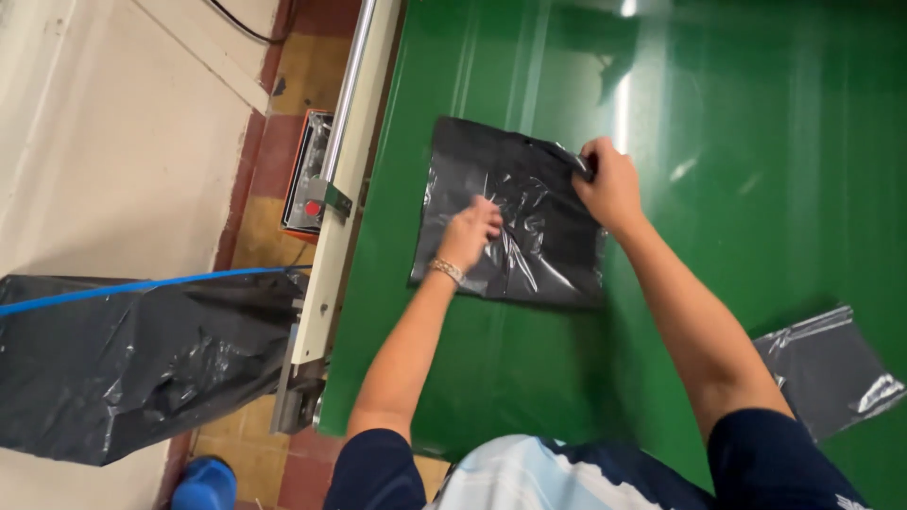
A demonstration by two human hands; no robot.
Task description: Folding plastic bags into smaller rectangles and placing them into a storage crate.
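Green counter (718, 189), glossy, filling most of the view. At far left, off the counter, large black plastic sack (123, 364) with blue strap across its top. Mid-counter, flat black plastic bag (529, 246), crinkled. At right edge, 1 more black bag (831, 368), well apart. Left hand (470, 231), fingers curled, pressing on the flat bag's middle. Right hand (609, 184) pinched shut on its upper right corner.
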